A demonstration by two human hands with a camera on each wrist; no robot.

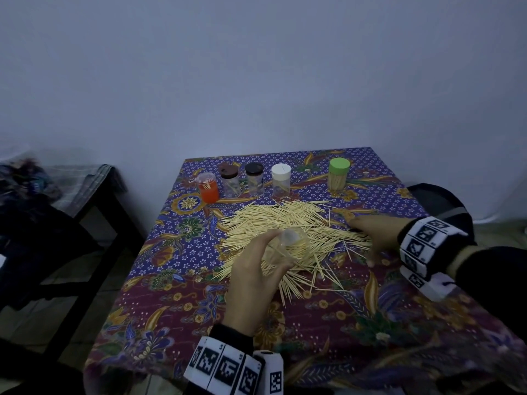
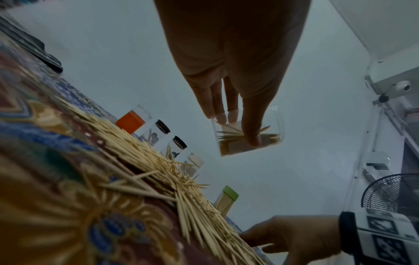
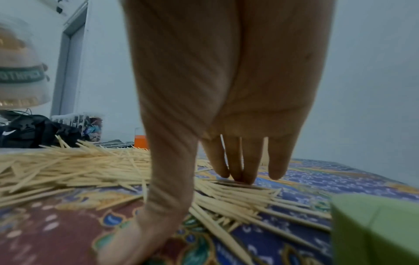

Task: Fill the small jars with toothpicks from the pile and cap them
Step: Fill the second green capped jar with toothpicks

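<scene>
A person's left hand (image 1: 258, 276) grips a clear, uncapped jar (image 1: 286, 246) above the near half of a pile of toothpicks (image 1: 288, 223) heaped on a floral tablecloth (image 1: 176, 303); the left wrist view shows fingers and thumb curled round the jar's wall, with a few toothpicks lying crosswise inside. The jar appears tipped, mouth toward twelve o'clock as the head camera sees it, though blur hides the exact tilt. At about three o'clock from the jar, the right hand (image 1: 373, 238) lies low on the pile's edge, fingers (image 3: 240, 161) straight and slightly spread, tips pressing on toothpicks, thumb reaching down to the cloth; it pinches nothing yet. The sticks under those fingertips run roughly nine to three o'clock, in line with the path back to the jar, and the right hand is plainly the nearer to them. The coming move likely turns on gathering a bundle along that axis and feeding it endwise into the jar at nine o'clock from the fingers. At the table's far edge stand an orange jar (image 1: 208, 188), two dark-lidded jars (image 1: 242, 181), a white-lidded jar (image 1: 281, 181) and a green-lidded jar (image 1: 338, 175) packed full.
</scene>
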